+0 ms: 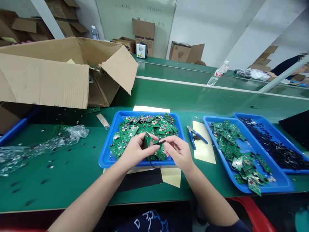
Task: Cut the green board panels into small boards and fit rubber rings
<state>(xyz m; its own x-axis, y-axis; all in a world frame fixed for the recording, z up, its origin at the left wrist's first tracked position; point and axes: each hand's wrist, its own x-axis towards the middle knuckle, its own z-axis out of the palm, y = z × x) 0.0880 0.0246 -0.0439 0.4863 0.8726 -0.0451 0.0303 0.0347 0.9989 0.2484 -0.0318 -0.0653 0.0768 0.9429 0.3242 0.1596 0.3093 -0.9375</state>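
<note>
My left hand [138,149] pinches a small green circuit board [147,139], held on edge between thumb and fingers. My right hand [178,150] is closed, with thumb and fingertips at a thin black strip [161,142] that reaches across to the board. Whether the strip is fixed to the board cannot be made out. Both hands are over a blue tray [102,158] heaped with green circuit boards [131,131]. A black cord [152,165] curves down at the tray's near edge.
Blue-handled cutters [193,138] lie right of the tray, partly on yellow paper [206,153]. Farther right are a second blue tray [224,167] of boards and another tray [299,172] of black parts. An open carton [43,80] and clear plastic wrap [70,137] are at left.
</note>
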